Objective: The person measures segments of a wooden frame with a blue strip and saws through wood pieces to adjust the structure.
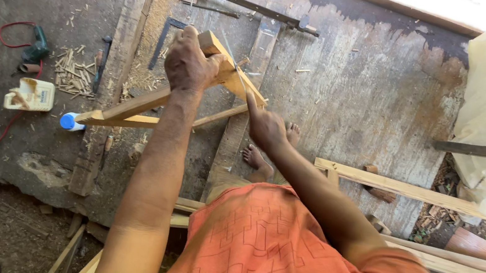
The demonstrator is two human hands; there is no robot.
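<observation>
The left hand [189, 63] is clenched around the far corner of a pale wooden frame of joined strips [153, 106], held above the dusty concrete floor [355, 89]; the right hand [264, 127] touches the frame's right edge, forefinger extended.

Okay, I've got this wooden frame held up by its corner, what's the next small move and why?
Probably steady the joint first. The left hand grips the top corner of the wooden frame alone, while the right hand only touches the lower slat with a pointed finger. The frame hangs in the air over the floor, so closing the right hand on that slat would likely stop it twisting.
</observation>
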